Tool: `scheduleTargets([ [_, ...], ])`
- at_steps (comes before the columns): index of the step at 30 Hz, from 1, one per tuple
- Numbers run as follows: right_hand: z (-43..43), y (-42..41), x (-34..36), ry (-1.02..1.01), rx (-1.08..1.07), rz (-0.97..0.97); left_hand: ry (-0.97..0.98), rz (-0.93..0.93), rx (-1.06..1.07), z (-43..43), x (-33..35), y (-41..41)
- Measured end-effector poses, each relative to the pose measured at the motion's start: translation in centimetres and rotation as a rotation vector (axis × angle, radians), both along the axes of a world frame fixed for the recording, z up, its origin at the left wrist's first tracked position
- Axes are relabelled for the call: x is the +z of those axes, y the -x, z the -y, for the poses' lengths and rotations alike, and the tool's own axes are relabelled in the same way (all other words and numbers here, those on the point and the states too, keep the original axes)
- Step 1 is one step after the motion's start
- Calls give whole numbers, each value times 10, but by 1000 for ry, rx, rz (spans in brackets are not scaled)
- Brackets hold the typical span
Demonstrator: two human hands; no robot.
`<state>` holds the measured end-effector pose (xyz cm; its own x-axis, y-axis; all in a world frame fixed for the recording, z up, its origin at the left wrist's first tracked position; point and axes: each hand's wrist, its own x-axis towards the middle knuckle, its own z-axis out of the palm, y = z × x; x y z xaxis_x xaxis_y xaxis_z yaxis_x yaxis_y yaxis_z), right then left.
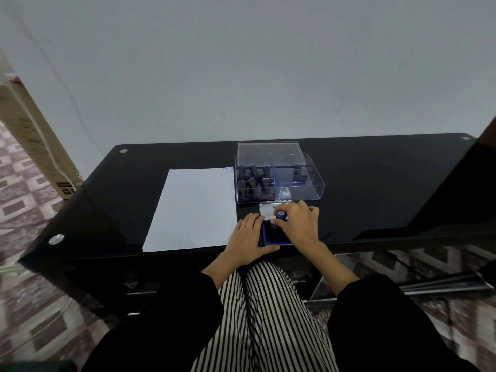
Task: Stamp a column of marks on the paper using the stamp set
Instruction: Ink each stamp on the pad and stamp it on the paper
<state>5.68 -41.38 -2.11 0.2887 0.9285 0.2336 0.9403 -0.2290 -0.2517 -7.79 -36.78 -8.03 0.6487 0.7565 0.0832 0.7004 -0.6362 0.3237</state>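
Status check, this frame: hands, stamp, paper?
Right hand grips blue stamp, down on ink pad. Left hand flat at pad's left edge, between pad and paper. Paper: faint marks, far right corner.

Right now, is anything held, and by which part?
The right hand pinches the blue stamp by its handle, over the ink pad; left hand rests flat beside it.

Table: black glossy glass tabletop (375,183), set against the wall.
Fittings: round silver metal studs (56,239) at three of its corners (the fourth is out of view).
Wall: plain pale grey surface (241,63), with a thin light cable (67,89) running down it.
Box: long brown cardboard carton (35,140), leaning at the left.
Floor: maroon-and-white patterned tiles (24,210).
Clothing: black-and-white striped trousers (263,318).
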Motion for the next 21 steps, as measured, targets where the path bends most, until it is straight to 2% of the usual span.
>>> scheduleTargets([
  [6,-3,0,1,30,0,33,34,-115,3,4,-3,0],
  [15,2,4,4,34,13,17,31,-145,1,5,-2,-1],
  [21,5,9,5,49,11,-127,37,-164,9,6,-1,-2],
])
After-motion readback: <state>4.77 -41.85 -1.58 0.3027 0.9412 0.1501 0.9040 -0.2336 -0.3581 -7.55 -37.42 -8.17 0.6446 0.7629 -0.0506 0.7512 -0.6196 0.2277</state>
